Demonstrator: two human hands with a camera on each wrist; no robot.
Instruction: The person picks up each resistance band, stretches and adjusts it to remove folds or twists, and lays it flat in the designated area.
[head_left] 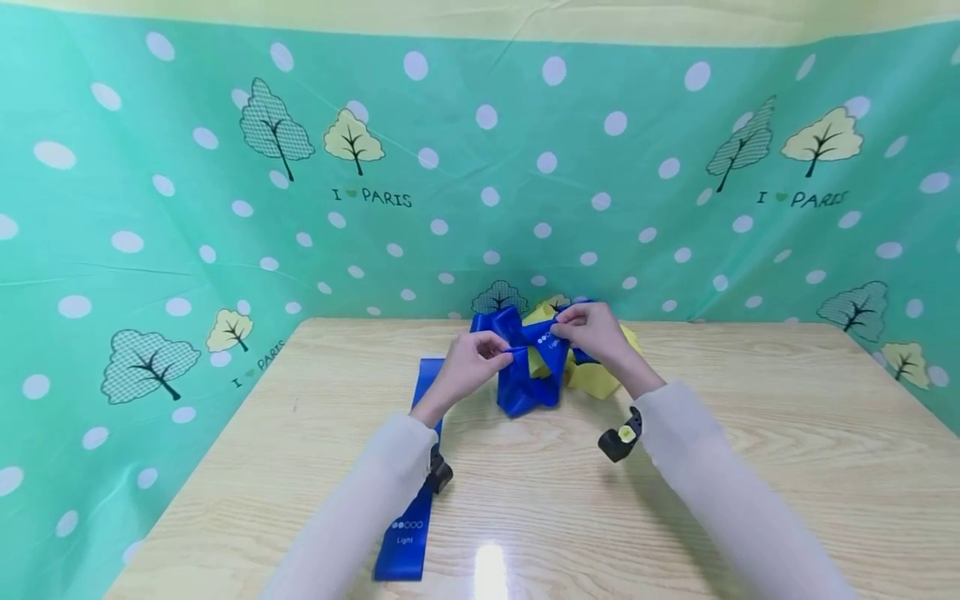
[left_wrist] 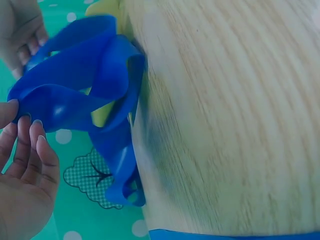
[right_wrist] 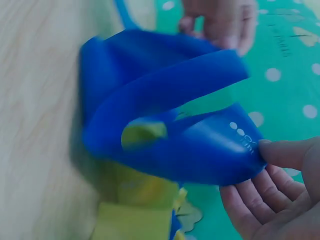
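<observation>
Blue band hangs in twisted loops at the far middle of the surface, held up between two hands. From the head view, the left hand pinches one edge between thumb and fingers, while the right hand pinches a part printed with dots and lettering. Yellow bands lie bunched just behind and to the right. Another blue band, the flat strip, stretches from near to far on the left, passing beneath the left forearm and bearing the word "Light". Green dotted cloth rises along the far edge.

In the left wrist view, that grip is closed on a fold, thumb against fingertips; yellow shows through the loops.

In the right wrist view, the thumb presses the printed end with fingers under it, so this grip holds the band too. Whether all the blue loops belong to one band, I cannot tell.
</observation>
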